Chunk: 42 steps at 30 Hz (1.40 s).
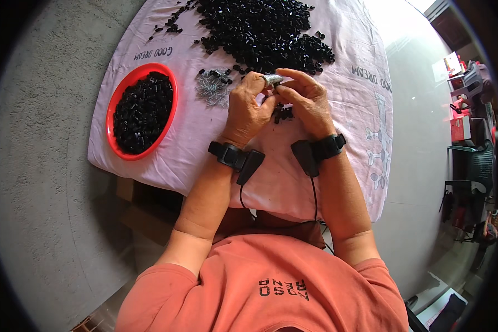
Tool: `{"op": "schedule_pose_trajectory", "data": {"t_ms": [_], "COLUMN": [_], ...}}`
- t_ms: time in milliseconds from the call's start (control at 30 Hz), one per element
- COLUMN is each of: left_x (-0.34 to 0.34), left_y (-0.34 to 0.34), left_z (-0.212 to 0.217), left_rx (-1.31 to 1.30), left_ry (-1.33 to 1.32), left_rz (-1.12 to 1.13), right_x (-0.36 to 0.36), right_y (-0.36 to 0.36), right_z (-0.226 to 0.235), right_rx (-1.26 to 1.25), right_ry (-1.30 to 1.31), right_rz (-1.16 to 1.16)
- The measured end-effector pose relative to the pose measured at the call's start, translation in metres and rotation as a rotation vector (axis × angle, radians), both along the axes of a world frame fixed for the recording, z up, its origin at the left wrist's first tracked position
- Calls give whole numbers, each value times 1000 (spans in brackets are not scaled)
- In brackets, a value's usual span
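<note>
My left hand [248, 110] and my right hand [309, 102] meet over the cloth-covered table, fingertips pinched close together. A silvery wrapping or piece [272, 79] shows at my left index finger; I cannot make out which. Between the fingertips is a small dark piece, mostly hidden by the fingers. A few small black pieces [284, 113] lie on the cloth just below my hands. Beyond them spreads a large heap of short, shiny black tube-like pieces [254, 33]. Left of my left hand lies a small pile of clear, thin pieces [212, 91], with some black ones on it.
A red oval tray [112, 138] full of black pieces stands at the table's left edge. Pale pink printed cloth [354, 105] covers the table. Straps with black boxes and cables sit on both my wrists. Chairs [478, 160] and boxes stand far right.
</note>
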<state>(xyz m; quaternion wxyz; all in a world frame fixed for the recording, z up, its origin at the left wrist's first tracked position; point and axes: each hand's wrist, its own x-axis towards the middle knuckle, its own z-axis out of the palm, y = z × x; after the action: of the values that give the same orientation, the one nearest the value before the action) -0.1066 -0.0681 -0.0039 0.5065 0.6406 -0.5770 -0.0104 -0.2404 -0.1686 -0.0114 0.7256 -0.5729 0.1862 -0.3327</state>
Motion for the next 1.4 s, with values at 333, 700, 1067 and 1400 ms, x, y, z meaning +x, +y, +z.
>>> {"op": "schedule_pose_trajectory", "data": {"t_ms": [333, 700, 1067, 1400], "left_x": [1, 1, -2, 1], "left_y": [1, 0, 1, 1], "left_z": [2, 1, 6, 1], "left_rx": [0, 0, -11, -13], "left_ry": [-14, -15, -7, 17], "left_rz": [35, 38, 34, 49], "right_x": [-3, -2, -2, -2], "right_y": [0, 1, -1, 1], "right_z": [4, 6, 2, 6], "right_rx": [-36, -32, -6, -66], "right_ry": [64, 32, 6, 74], "right_rz": [44, 32, 27, 74]}}
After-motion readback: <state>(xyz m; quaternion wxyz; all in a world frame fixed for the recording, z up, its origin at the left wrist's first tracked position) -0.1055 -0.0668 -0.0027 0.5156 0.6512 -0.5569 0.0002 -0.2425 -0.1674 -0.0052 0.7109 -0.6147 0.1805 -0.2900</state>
